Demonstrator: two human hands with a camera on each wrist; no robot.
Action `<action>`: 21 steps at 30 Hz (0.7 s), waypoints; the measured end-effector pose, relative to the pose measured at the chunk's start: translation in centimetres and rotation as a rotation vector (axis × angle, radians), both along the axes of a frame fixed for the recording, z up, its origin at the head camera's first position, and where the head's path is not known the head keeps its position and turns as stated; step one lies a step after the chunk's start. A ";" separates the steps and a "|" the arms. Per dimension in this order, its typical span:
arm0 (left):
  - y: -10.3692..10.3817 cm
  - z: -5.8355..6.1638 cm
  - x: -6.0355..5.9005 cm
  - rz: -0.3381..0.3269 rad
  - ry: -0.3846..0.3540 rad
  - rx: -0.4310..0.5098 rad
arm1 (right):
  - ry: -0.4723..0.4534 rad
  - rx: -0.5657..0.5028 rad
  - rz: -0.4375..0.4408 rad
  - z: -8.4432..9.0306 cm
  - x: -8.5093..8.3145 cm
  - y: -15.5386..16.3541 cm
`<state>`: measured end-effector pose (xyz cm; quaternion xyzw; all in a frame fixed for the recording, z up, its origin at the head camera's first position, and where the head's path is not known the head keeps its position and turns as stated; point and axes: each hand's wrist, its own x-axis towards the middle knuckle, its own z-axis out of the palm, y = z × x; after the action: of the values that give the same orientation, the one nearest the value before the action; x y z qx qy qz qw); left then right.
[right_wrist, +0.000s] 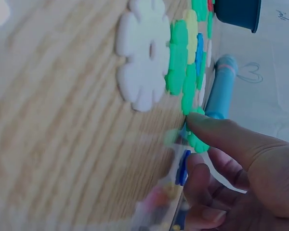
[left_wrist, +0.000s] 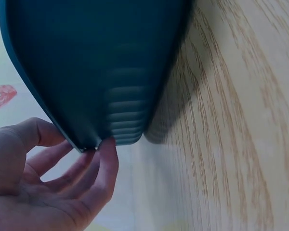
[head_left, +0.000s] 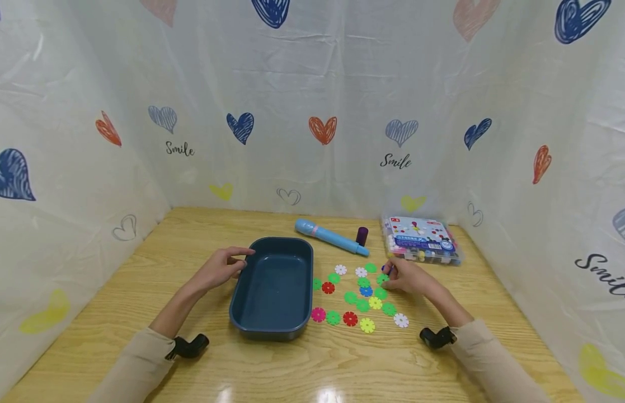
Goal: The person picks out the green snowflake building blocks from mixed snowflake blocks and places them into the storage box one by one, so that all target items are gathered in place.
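The left hand point(head_left: 219, 268) rests relaxed, fingertips point(left_wrist: 107, 144) touching the far-left rim of the dark blue tray point(head_left: 273, 288) — bare wood lies left and near. The right hand point(head_left: 408, 277) pinches a green snowflake disc point(right_wrist: 197, 142) at the far right edge of the scattered discs point(head_left: 360, 299), near the clear box point(head_left: 422, 240). A blue disc point(right_wrist: 183, 167) sits half hidden under its curled fingers.

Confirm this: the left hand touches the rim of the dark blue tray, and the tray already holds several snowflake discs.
Not quite. The left hand does touch the dark blue tray, but the head view shows the tray empty; the snowflake discs lie on the table beside it.
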<state>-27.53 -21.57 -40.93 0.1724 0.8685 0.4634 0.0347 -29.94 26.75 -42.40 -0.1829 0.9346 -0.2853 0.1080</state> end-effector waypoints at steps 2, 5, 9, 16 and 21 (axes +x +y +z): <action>0.0 0.0 0.1 0.001 -0.020 0.013 | 0.018 -0.001 -0.019 -0.3 0.0 0.0; 0.0 0.2 0.2 0.002 -0.045 0.031 | 0.049 0.005 -0.025 -0.5 0.0 -0.1; 0.1 0.3 0.4 -0.004 -0.065 0.042 | 0.066 0.007 -0.031 -0.5 0.1 -0.1; 0.1 0.2 0.2 0.000 -0.072 0.057 | 0.099 -0.005 -0.015 -0.3 0.3 0.1; 0.1 0.1 0.4 0.016 -0.073 0.070 | 0.135 -0.029 0.023 -0.1 0.4 0.1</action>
<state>-27.16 -21.48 -40.79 0.1496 0.8513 0.4998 0.0565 -29.55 26.90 -42.48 -0.2140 0.9334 -0.2845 0.0452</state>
